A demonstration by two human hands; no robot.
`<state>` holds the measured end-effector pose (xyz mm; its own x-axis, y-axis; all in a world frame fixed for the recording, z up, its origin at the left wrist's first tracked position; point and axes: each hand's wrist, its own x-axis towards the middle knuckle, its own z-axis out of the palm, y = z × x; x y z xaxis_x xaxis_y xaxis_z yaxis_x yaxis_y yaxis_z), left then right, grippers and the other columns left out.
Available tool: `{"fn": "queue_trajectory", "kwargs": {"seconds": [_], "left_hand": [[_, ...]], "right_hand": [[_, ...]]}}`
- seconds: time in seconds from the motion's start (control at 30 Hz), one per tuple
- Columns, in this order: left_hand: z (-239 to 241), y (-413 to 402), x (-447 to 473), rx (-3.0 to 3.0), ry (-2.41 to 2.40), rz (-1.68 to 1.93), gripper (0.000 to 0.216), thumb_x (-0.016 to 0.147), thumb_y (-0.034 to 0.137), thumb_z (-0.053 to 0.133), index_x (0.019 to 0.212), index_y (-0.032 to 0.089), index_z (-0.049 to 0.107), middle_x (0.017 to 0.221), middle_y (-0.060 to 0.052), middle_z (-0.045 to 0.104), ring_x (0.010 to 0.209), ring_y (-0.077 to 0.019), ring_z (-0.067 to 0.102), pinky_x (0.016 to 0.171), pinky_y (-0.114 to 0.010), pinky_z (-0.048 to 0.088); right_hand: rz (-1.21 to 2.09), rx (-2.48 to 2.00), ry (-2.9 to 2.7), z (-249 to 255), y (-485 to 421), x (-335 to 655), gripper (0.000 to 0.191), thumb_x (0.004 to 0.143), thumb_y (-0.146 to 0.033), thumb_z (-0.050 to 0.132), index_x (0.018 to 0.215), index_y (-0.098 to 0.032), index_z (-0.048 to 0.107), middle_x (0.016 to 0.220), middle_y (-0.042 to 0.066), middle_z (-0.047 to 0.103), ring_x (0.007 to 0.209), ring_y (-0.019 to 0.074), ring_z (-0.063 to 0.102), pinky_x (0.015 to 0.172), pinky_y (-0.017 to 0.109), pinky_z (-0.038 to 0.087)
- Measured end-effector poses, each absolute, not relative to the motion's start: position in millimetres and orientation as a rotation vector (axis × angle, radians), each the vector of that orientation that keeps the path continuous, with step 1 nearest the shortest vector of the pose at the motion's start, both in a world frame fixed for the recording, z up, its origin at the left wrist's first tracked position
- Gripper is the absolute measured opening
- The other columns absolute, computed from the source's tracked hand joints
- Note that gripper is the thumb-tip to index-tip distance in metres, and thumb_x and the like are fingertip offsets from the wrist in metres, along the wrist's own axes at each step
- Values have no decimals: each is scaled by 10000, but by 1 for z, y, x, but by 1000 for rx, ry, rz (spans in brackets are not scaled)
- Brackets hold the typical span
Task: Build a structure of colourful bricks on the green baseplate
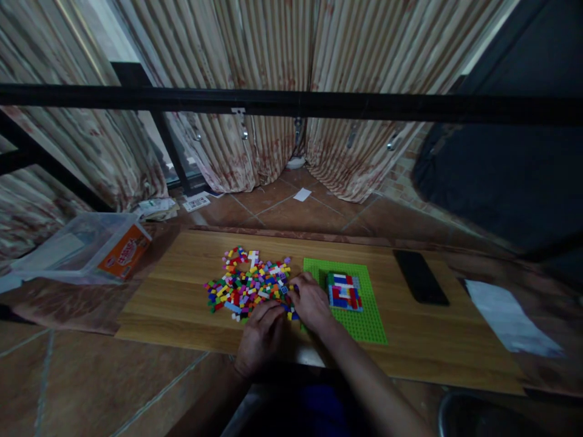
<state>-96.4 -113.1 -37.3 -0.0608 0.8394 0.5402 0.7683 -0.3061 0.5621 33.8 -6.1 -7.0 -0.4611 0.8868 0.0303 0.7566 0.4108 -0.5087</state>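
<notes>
A loose pile of small coloured toy bricks (pixel 246 288) lies on the wooden board. My left hand (pixel 260 337) is at the pile's near edge, its fingers curled together; what they hold, if anything, is hidden. My right hand (pixel 312 300) reaches over the pile's right edge, beside the green baseplate (pixel 371 312). Its fingers are bent and pressed together among the bricks, and any brick in them is too small to make out. On the baseplate sits a low block of built-up bricks (pixel 345 292) in red, white, blue and green, just right of my right hand.
A black phone (pixel 421 277) lies on the right of the wooden board (pixel 159 297), with a white paper sheet (pixel 512 318) past it. To the left stands a clear plastic bin (pixel 86 246) with an orange label. A black metal rail (pixel 273 100) crosses in front of striped curtains (pixel 268 54).
</notes>
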Motion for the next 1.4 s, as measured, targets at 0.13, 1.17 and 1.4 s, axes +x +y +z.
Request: {"fn": "queue_trajectory", "kwargs": {"seconds": [0.13, 1.17, 1.4], "left_hand": [[-38, -113, -97, 2109, 1806, 1315, 195, 898, 160, 531, 1052, 204, 642, 1051, -85, 675, 991, -182, 645, 863, -345, 572], [-35, -109, -99, 2146, 1855, 1290, 149, 884, 181, 564, 991, 211, 664, 1008, -64, 685, 939, -172, 662, 848, -319, 584], [-38, -109, -98, 2132, 1861, 1304, 156, 882, 171, 562, 986, 209, 671, 1015, -62, 688, 943, -168, 664, 863, -311, 580]], "right_hand": [[587, -1427, -2370, -9, -7, 33, 126, 867, -237, 575, 972, -215, 641, 1047, 72, 616, 967, 196, 598, 859, 291, 453], [1284, -1247, -1211, 3, -47, 100, 338, 768, -488, 662, 954, -206, 652, 752, -5, 651, 560, 133, 599, 526, 266, 490], [1420, -1348, -850, -1, -56, 152, 496, 610, -486, 820, 986, -202, 666, 752, -15, 636, 541, 113, 591, 406, 198, 402]]}}
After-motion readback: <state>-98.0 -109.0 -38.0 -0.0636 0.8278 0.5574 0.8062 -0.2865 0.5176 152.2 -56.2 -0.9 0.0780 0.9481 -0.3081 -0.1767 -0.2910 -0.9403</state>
